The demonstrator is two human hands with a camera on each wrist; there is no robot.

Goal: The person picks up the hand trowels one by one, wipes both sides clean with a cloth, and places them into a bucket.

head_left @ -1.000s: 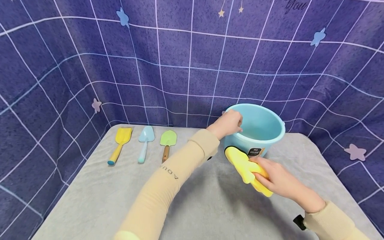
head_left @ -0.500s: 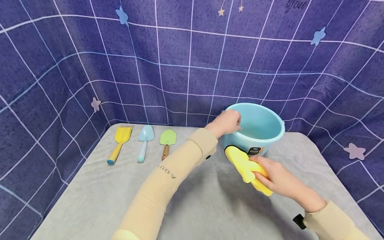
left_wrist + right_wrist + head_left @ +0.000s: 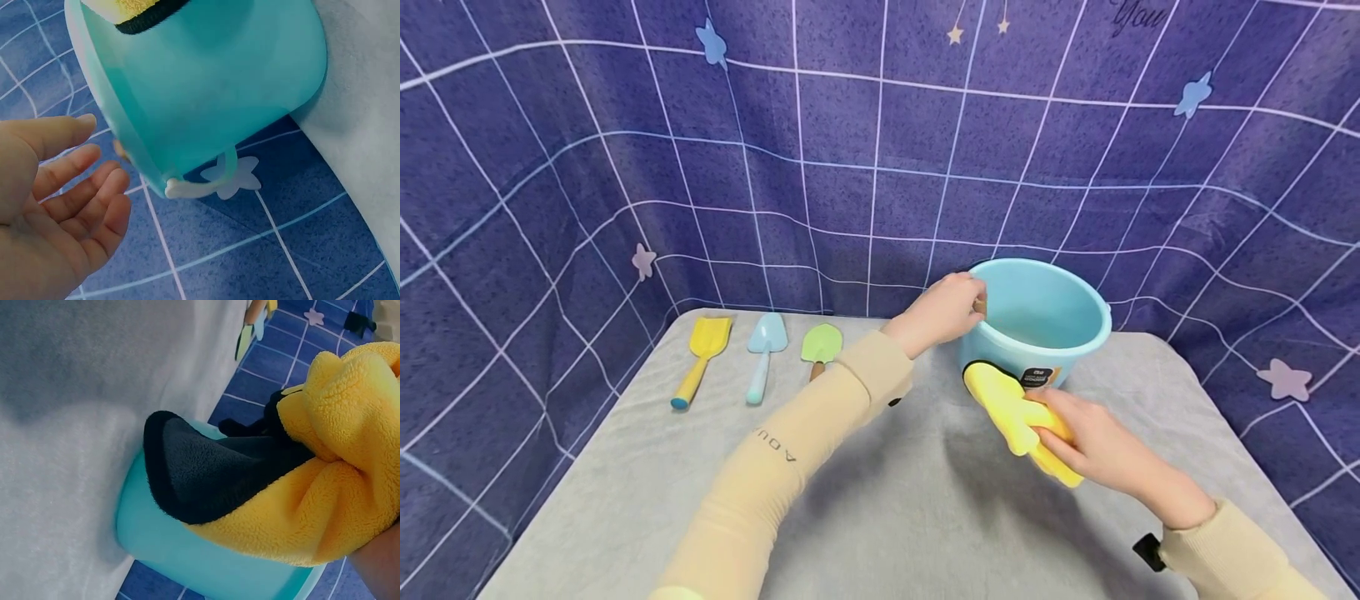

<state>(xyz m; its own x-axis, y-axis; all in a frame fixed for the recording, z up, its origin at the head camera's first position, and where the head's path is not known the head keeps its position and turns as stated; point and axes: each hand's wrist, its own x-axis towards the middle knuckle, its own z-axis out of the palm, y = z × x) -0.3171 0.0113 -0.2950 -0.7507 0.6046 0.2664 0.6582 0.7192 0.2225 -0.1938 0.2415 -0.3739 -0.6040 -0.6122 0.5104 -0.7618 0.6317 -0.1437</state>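
In the head view a light blue bucket (image 3: 1037, 321) stands upright at the back right. My left hand (image 3: 943, 308) is beside its left rim; in the left wrist view that hand (image 3: 69, 200) has loosely bent fingers, holds nothing and appears apart from the wall. A white handle end (image 3: 187, 187) shows on the bucket's side. My right hand (image 3: 1093, 442) grips a yellow towel (image 3: 1007, 408) in front of the bucket. The right wrist view shows the bunched towel's dark, black-edged underside (image 3: 200, 469) against the bucket; the fingers are hidden there.
A yellow shovel (image 3: 702, 358), a light blue trowel (image 3: 763, 358) and a green trowel (image 3: 822, 343) lie in a row at the back left. The left forearm covers part of the green trowel's brown handle. A purple grid-patterned curtain (image 3: 850, 192) surrounds the grey table (image 3: 925, 517).
My left hand has moved a little left, away from the bucket's rim, and its forearm has shifted left too. The right hand keeps hold of the yellow towel almost unmoved.
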